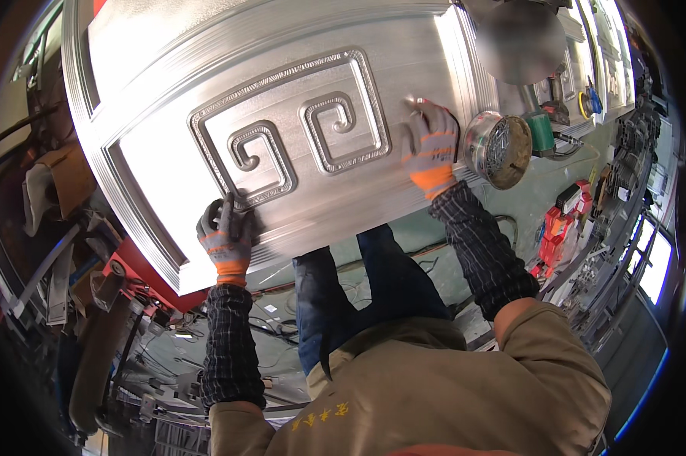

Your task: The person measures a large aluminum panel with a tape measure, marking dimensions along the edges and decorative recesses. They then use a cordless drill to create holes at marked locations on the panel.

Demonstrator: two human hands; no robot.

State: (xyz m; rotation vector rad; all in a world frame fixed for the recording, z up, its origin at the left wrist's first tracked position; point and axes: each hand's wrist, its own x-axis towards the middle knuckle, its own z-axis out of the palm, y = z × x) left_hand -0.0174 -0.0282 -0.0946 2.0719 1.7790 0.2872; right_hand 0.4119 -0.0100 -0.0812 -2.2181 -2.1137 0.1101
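Note:
A large silvery metal panel (pixel 404 68) with ridged frame strips lies in front of me. On it is a raised metal scroll ornament (pixel 286 72) with two squared spirals and a patterned edge. My left hand (pixel 227 239), in a grey and orange glove, has its fingers closed at the ornament's lower left corner. To the right of the ornament, my right hand (pixel 434 148), in a matching glove, is over the panel with its fingers bent together. A small pale and red spot shows at its fingertips, too small to name. Beside that hand stands a round tin (pixel 519 152) holding many thin metal pieces.
Past the tin lie a green tool (pixel 541 134) and a blue and yellow item (pixel 591 100). Red cases (pixel 557 235) and metal scraps sit on the floor at right. Cables run under the panel's near edge. A red metal part (pixel 153 275) stands at left.

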